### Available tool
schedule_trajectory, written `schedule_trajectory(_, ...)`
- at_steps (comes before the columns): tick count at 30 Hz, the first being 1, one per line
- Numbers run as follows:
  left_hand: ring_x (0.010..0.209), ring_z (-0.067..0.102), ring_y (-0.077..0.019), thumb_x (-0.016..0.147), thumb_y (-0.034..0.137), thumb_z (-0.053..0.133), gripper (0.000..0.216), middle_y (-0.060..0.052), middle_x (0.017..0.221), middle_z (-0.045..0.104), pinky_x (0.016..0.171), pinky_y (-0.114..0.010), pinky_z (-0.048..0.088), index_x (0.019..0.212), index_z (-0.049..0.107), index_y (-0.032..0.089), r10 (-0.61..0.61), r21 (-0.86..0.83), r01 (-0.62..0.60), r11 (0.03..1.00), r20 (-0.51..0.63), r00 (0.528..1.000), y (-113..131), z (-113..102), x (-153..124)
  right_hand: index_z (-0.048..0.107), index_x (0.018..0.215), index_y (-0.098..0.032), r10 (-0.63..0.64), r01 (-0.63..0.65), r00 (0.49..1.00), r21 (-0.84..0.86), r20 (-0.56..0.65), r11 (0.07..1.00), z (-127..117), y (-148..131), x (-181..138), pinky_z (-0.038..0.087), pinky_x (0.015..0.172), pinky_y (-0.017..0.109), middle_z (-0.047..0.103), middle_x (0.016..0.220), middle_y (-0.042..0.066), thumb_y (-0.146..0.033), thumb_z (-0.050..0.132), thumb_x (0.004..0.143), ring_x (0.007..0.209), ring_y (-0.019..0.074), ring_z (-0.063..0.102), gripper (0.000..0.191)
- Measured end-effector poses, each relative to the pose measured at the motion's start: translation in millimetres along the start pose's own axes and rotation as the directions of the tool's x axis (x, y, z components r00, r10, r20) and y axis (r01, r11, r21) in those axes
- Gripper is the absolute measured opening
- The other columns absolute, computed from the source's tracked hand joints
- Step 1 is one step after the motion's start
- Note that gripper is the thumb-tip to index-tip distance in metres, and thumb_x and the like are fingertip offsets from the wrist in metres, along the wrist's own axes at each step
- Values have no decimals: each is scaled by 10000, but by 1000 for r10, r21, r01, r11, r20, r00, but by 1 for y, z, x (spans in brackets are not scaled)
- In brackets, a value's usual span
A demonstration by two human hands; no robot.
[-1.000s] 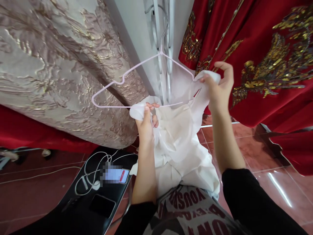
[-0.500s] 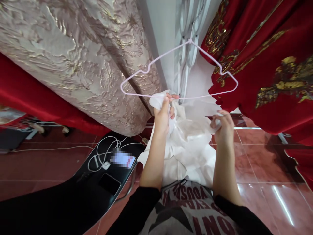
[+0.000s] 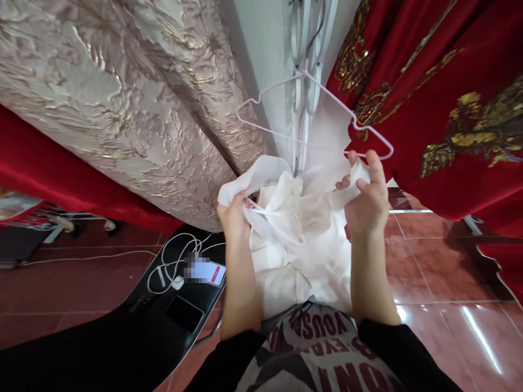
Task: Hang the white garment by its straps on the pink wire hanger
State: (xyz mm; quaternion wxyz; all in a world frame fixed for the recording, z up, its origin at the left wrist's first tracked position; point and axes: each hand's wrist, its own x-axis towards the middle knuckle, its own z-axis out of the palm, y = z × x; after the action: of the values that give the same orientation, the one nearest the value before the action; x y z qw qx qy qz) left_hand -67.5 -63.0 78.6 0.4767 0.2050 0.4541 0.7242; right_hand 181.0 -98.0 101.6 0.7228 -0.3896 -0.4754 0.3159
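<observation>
A white garment of thin, partly sheer fabric (image 3: 302, 234) lies bunched over my lap, its upper part raised between my hands. My left hand (image 3: 236, 220) is closed on the sheer edge at the left. On the right, my right hand (image 3: 365, 196) pinches another part of the same fabric, with its index finger pointing up near the hanger's lower bar. The pale pink hanger (image 3: 304, 73) hangs bare and tilted just beyond the garment, by its hook on a white metal frame (image 3: 300, 98).
At left, a black chair seat (image 3: 122, 326) carries a lit phone (image 3: 210, 272), a dark phone (image 3: 184, 314) and a white cable (image 3: 163, 256). Shiny brocade cloth (image 3: 143, 98) hangs at upper left, red embroidered cloth (image 3: 408, 136) at right. Red tiles (image 3: 433, 267) cover the floor.
My left hand has moved left and down off the hanger's bar, spreading the fabric wider. My right hand has risen slightly towards the hanger, which has swung and tilted.
</observation>
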Motion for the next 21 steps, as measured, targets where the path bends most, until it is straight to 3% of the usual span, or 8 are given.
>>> schedule_trajectory(4, 432, 481, -87, 610, 227, 713, 126, -29, 666, 704, 450, -226, 442, 689, 655, 148, 105, 211, -105, 972, 15, 994, 25, -19, 25, 512, 1491, -454, -109, 127, 985, -139, 133, 982, 26, 28, 38, 616, 840, 421, 511, 1623, 16, -539, 663, 915, 1153, 248, 667, 602)
schedule_trajectory(7, 403, 487, -104, 672, 259, 725, 141, -25, 590, 665, 422, -222, 434, 734, 693, 136, 97, 390, -107, 915, 45, 994, 41, -23, 35, 537, 1485, -383, -142, 215, 961, -312, 239, 926, 47, 50, 63, 581, 1058, 506, 521, 1621, 47, -588, 634, 952, 1421, 295, 551, 579)
schedule_trajectory(9, 385, 461, -98, 732, 274, 717, 144, -10, 536, 614, 403, -207, 404, 689, 662, 149, 74, 428, -89, 899, 52, 996, 45, -23, 37, 573, 1445, -332, -164, 264, 946, -376, 279, 888, 56, 64, 75, 510, 1176, 527, 578, 1560, 74, -601, 611, 978, 1471, 293, 520, 541)
schedule_trajectory(12, 383, 382, -65, 811, 299, 708, 265, 8, 528, 559, 412, -188, 378, 625, 564, 176, -17, 303, -11, 953, 90, 996, 47, -21, 43, 644, 1341, -302, -154, 258, 954, -442, 256, 859, 58, 77, 88, 506, 1175, 488, 688, 1367, 80, -591, 594, 1004, 1336, 278, 622, 446)
schedule_trajectory(14, 403, 328, -39, 836, 296, 728, 240, -14, 646, 635, 424, -179, 361, 684, 592, 169, -78, 181, 57, 982, 110, 991, 50, -20, 52, 692, 1230, -288, -141, 220, 971, -478, 195, 850, 53, 78, 91, 558, 1073, 435, 722, 1245, 67, -565, 638, 986, 1187, 258, 676, 373)
schedule_trajectory(18, 500, 372, -43, 850, 179, 728, 38, -95, 1037, 778, 515, -203, 436, 885, 732, 164, -107, 85, 100, 991, 92, 990, 63, -16, 76, 709, 1029, -258, -155, 185, 982, -458, 103, 869, 36, 60, 85, 582, 877, 338, 722, 1099, 45, -525, 738, 916, 1001, 205, 682, 291)
schedule_trajectory(21, 537, 342, -56, 921, 116, 593, 170, -117, 1175, 779, 585, -203, 486, 908, 761, 139, -124, 110, 107, 988, 157, 980, 80, -3, 86, 705, 975, -247, -134, 161, 986, -415, 94, 895, 26, 40, 73, 574, 800, 308, 708, 989, 35, -502, 752, 903, 918, 184, 675, 269)
